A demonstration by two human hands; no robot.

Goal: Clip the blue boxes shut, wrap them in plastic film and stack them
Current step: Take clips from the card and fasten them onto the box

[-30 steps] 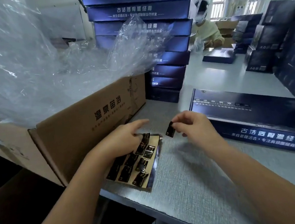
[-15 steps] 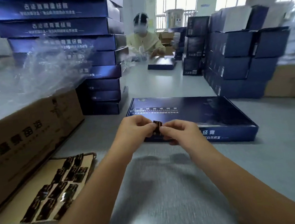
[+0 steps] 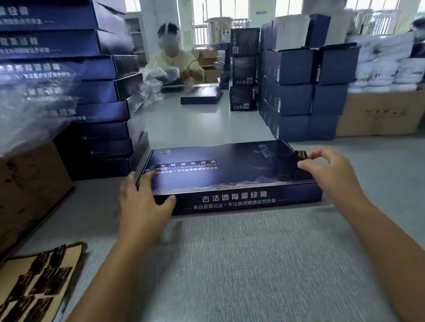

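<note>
Left grip (image 3: 142, 208) moved onto 古法透骨温经膏 blue box (image 3: 233, 170), right grip (image 3: 332, 173) pinches clip (image 3: 301, 154)

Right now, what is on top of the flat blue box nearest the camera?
The left hand grips the blue box at its left corner, fingers on top; the right hand pinches a small dark clip at its right edge. Lid closed: contents hidden.
</note>
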